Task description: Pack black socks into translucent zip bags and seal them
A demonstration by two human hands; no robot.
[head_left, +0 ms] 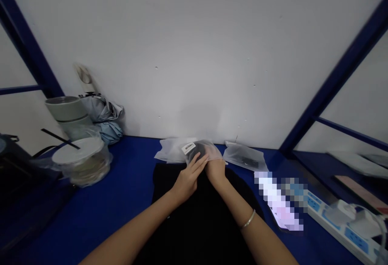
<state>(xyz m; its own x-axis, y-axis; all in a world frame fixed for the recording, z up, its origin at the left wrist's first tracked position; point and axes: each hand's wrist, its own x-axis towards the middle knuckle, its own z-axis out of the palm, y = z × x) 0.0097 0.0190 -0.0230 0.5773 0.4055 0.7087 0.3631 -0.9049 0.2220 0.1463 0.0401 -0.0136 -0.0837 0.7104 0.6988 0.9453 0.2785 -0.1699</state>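
A frosted plastic bag (214, 148) with a dark item (199, 149) inside and a white barcode label (188, 148) lies at the middle of the blue table. My left hand (188, 178) rests against the bag's near side, its fingers stretched out over the dark item. My right hand (216, 171) reaches into the bag from the right, and its fingers show only faintly through the plastic. Another frosted bag (169, 150) lies flat behind on the left. Black cloth (194, 224) spreads under both hands and forearms.
On the right lie a frosted bag (244, 156), a lit phone (280, 204) and a power strip (342, 226) with plugs. At the left stand a bagged cup (87, 164) with a straw, a green tumbler (68, 113) and a folded umbrella (106, 115). A white wall (200, 55) rises behind.
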